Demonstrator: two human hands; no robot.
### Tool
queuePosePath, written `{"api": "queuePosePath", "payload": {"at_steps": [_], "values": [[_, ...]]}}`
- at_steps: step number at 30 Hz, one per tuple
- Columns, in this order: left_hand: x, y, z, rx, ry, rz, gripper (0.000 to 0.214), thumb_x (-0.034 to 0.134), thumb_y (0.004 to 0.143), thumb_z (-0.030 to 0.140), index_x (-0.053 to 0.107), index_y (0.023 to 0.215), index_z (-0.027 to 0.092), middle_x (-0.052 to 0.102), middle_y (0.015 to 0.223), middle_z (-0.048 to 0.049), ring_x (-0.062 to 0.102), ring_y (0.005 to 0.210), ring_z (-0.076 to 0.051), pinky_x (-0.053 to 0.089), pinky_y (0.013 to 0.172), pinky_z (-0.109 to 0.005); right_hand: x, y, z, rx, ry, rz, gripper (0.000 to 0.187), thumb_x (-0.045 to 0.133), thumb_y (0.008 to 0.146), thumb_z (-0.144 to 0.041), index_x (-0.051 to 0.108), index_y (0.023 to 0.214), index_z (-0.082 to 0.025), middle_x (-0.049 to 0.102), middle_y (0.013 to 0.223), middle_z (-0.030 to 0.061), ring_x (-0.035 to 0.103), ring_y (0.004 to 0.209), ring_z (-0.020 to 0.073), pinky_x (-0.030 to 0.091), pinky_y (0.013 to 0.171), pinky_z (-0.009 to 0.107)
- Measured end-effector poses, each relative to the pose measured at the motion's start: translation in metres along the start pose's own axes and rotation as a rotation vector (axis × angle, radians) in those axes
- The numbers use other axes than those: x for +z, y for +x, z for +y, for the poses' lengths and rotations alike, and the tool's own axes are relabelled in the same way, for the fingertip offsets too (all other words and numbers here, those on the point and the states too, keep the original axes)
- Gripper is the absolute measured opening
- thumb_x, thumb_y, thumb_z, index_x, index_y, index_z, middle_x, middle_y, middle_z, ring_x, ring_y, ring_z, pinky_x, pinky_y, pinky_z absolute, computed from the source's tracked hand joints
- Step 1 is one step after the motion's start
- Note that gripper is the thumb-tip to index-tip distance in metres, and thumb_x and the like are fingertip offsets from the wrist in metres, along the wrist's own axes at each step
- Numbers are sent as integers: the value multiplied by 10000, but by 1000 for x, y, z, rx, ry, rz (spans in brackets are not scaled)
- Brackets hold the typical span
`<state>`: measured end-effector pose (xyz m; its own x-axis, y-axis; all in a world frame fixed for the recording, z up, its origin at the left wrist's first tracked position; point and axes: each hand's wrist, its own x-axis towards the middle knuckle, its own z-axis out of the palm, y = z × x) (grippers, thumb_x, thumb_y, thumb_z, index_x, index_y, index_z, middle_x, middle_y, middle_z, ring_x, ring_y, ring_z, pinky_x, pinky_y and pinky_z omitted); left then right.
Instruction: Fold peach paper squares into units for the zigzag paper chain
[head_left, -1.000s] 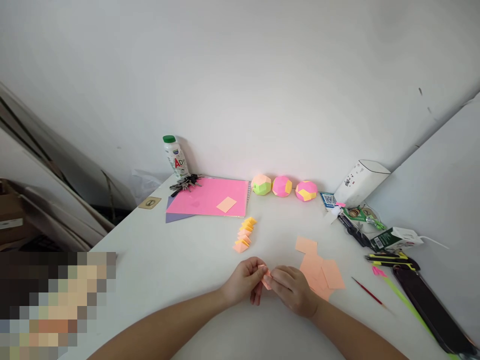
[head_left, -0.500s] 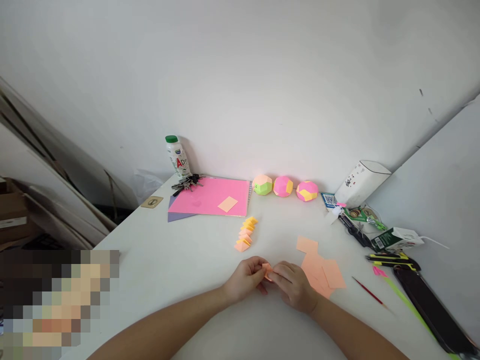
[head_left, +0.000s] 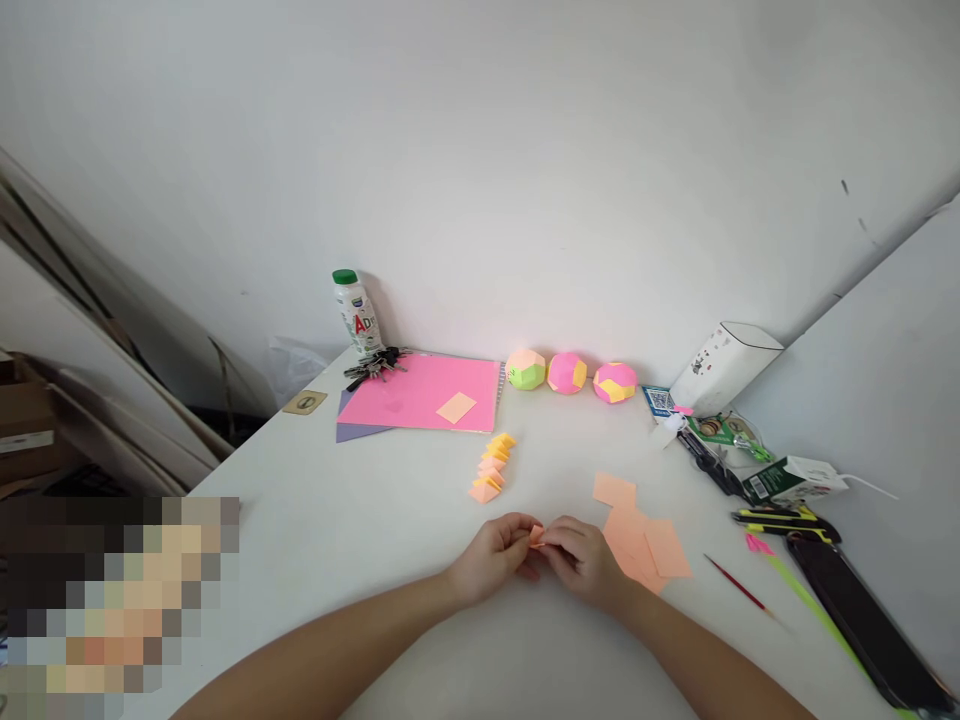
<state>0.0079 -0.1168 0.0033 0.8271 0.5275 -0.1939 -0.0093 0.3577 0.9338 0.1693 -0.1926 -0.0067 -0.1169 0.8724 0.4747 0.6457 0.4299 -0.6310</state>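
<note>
Between my two hands is a small folded piece of orange paper, mostly hidden by the fingers. My left hand pinches it from the left, thumb on the near side. From the right, the fingertips of my right hand close on its other edge. Just beyond lies a row of folded paper pieces in orange and yellow, overlapping one another. Loose orange paper sheets are spread beside my right hand, partly under the wrist.
Three paper balls line the wall. A pink sheet lies at the back left with keys and a bottle. On the right are a thin red brush, a utility knife, a small carton and a black case.
My right hand has shifted slightly, its fingers drawing up along the paper's right edge. The folded piece has turned a little. Everything else lies as before.
</note>
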Motion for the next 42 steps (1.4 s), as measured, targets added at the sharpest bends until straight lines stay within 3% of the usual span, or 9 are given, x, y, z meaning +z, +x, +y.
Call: {"api": "queuePosePath", "payload": {"at_steps": [8, 16, 25, 29, 36, 42], "values": [[0, -1, 1, 19, 17, -46, 355, 577, 786, 449, 564, 1006, 169, 665, 1012, -97, 635, 927, -219, 526, 715, -314, -3, 5, -3, 341, 93, 7, 116, 564, 816, -261, 622, 748, -187, 611, 651, 10, 516, 537, 121, 425, 489, 226], [2, -1, 2, 18, 22, -6, 357, 572, 787, 444, 556, 1014, 169, 669, 1014, -110, 642, 932, -230, 531, 691, -318, -2, 7, -6, 491, 208, 5, 164, 599, 801, -334, 589, 749, -179, 569, 613, -12, 499, 540, 114, 418, 474, 219], [1, 0, -2, 48, -1, -24, 357, 582, 784, 430, 485, 1022, 182, 677, 948, -100, 651, 898, -233, 523, 641, -310, -4, 9, -7, 458, 207, -3, 201, 597, 809, -349, 581, 699, -182, 549, 643, -8, 472, 546, 110, 405, 489, 226], [2, 0, -2, 20, 27, -7, 344, 597, 772, 402, 498, 1008, 171, 657, 951, -98, 653, 859, -230, 525, 605, -308, -6, 10, -8, 506, 275, -24, 236, 584, 822, -365, 556, 681, -177, 514, 617, -21, 446, 530, 100, 383, 480, 218], [4, 0, 2, -53, 132, 40, 335, 581, 759, 479, 524, 799, 152, 619, 697, -17, 639, 630, -172, 485, 508, -271, -8, 6, -5, 480, 328, -71, 235, 551, 829, -363, 524, 687, -178, 513, 651, -14, 426, 553, 105, 362, 500, 223], [4, 0, -5, -38, 124, 41, 385, 562, 748, 539, 472, 765, 165, 581, 657, 18, 594, 490, -130, 454, 445, -258, -5, 4, -3, 435, 264, -73, 207, 518, 830, -307, 488, 671, -178, 473, 648, -17, 400, 567, 108, 334, 508, 226]]}}
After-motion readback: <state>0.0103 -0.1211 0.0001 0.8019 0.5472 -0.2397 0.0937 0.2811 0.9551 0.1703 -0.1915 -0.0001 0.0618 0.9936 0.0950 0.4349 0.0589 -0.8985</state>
